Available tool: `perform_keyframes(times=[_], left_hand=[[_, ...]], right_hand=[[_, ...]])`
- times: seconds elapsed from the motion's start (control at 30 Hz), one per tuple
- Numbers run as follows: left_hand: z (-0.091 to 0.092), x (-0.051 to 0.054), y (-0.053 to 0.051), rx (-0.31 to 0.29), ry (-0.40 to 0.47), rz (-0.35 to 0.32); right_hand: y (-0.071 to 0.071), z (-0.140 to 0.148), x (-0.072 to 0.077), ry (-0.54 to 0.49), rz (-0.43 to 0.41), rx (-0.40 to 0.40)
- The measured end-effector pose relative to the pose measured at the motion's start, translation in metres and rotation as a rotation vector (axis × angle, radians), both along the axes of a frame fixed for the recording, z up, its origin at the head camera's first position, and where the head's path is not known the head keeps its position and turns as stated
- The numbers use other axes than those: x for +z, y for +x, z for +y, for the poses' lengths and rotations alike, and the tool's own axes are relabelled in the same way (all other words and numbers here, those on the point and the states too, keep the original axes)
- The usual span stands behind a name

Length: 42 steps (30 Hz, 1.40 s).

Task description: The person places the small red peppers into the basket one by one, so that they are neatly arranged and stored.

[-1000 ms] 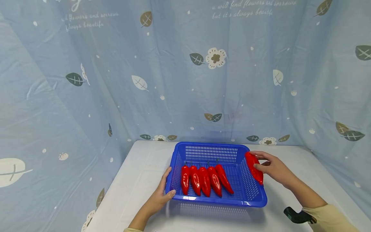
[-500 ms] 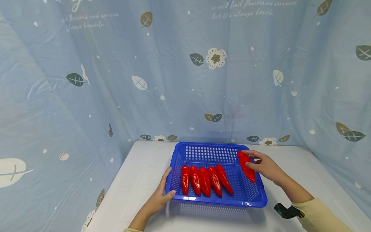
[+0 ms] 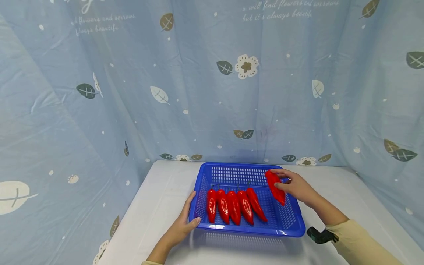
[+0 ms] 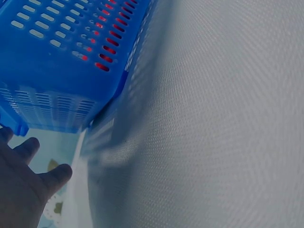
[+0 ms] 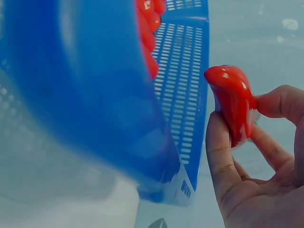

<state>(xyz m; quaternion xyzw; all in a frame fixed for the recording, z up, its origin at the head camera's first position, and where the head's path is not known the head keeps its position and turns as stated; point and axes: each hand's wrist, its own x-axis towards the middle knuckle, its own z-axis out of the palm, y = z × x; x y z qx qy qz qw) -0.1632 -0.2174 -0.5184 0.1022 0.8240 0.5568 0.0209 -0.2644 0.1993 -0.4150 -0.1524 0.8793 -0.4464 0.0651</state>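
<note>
A red chili pepper (image 3: 274, 187) hangs tilted above the right part of a blue plastic basket (image 3: 245, 230). My right hand (image 3: 296, 187) pinches it between thumb and fingertips; the right wrist view shows the glossy pepper (image 5: 232, 102) close by the basket wall. Inside the basket several red chili peppers (image 3: 233, 208) lie side by side, stems toward the back, from the left wall to the middle. My left hand (image 3: 180, 224) rests at the basket's front left corner, fingers along the left side and thumb at the front rim. Its fingers look straight and spread in the left wrist view.
The basket stands on a white table (image 3: 165, 184), toward its back edge. A blue curtain (image 3: 198, 92) with leaves and flowers hangs behind and at the sides. A black device (image 3: 319, 235) is strapped at the right wrist.
My right hand has carried the pepper leftward, from over the basket's right rim to above its inside. The left hand, the basket and the row of peppers have stayed put.
</note>
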Motion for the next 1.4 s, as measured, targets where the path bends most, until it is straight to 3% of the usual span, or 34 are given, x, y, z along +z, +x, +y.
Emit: perform_keyframes(times=[0.47, 0.97, 1.4], left_hand=[[0.0, -0.001, 0.001, 0.0, 0.001, 0.006], [0.0, 0.002, 0.001, -0.007, 0.007, 0.001], [0.0, 0.001, 0.0, -0.002, 0.016, -0.001]], right_hand=[[-0.011, -0.006, -0.003, -0.033, -0.024, 0.021], [-0.019, -0.011, -0.007, -0.03, -0.124, 0.084], [-0.027, -0.02, -0.009, -0.022, -0.219, 0.069]])
